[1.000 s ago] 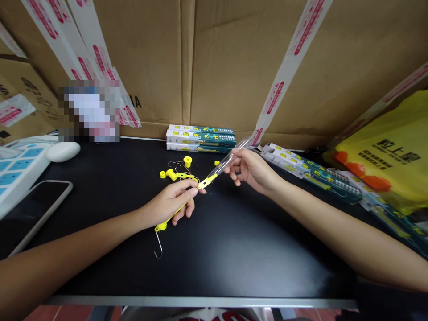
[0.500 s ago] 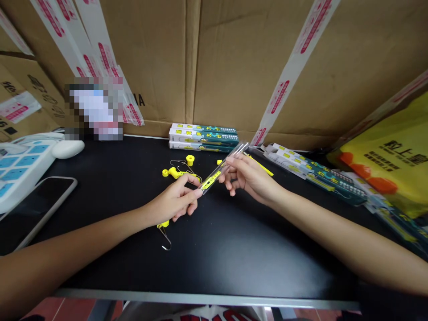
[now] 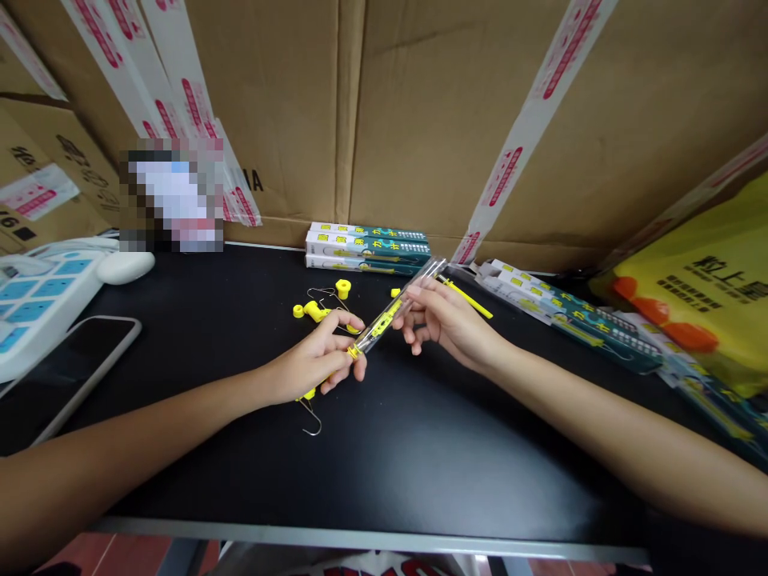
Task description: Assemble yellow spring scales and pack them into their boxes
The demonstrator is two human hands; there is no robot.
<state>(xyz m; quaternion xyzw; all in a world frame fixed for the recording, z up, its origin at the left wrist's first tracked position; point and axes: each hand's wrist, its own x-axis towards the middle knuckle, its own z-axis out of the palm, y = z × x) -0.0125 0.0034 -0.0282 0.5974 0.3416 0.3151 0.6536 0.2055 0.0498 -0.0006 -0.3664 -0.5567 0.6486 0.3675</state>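
Note:
My left hand (image 3: 318, 360) pinches a yellow plastic rod (image 3: 384, 324) whose lower end, with a wire hook (image 3: 310, 418), sticks out below my fingers. My right hand (image 3: 444, 316) grips a clear plastic tube (image 3: 420, 280), held slanting up to the right. Most of the yellow rod sits inside the tube. Both hands hover just above the black tabletop (image 3: 384, 456). Loose yellow caps and a wire spring (image 3: 327, 304) lie just behind my left hand.
Boxed products (image 3: 366, 244) are stacked at the back centre, more boxes (image 3: 564, 312) fan out to the right beside a yellow bag (image 3: 702, 296). A phone (image 3: 66, 368), a power strip (image 3: 36, 296) and a white mouse (image 3: 125, 266) lie on the left. Taped cardboard cartons (image 3: 420, 112) wall the back.
The yellow rod has slid further into the clear tube as my hands came closer together. The hook end rose toward my left hand.

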